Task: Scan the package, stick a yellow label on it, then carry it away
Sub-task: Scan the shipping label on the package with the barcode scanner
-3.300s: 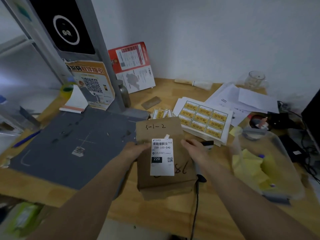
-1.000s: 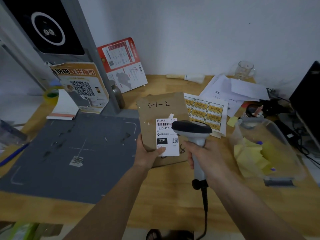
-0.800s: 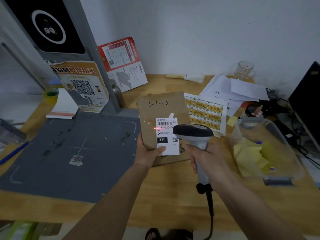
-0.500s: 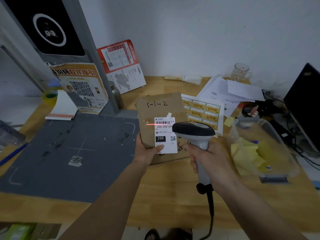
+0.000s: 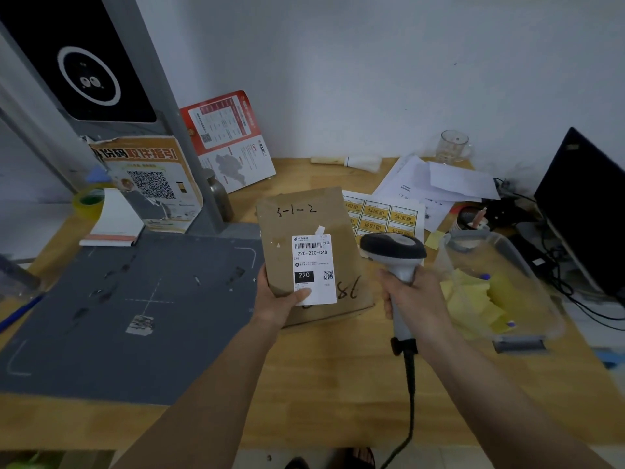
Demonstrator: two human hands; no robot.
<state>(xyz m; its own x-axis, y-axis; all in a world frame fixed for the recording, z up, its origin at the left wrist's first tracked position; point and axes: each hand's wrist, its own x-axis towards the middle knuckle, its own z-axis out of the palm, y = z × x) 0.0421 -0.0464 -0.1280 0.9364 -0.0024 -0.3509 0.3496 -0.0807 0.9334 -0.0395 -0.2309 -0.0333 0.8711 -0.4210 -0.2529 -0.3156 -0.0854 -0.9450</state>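
Apparently mid-scan or just past it: my left hand grips the brown package by its lower-left corner, thumb on the white shipping label, holding it tilted up off the wooden desk. My right hand is wrapped round the grip of the corded barcode scanner, its head beside the package's right edge. No red beam shows on the barcode, so I cannot confirm the read. No yellow sticker visible on the package; the sheet of yellow labels lies just behind it on the desk. Labelling and carrying away both remain, by my judgement.
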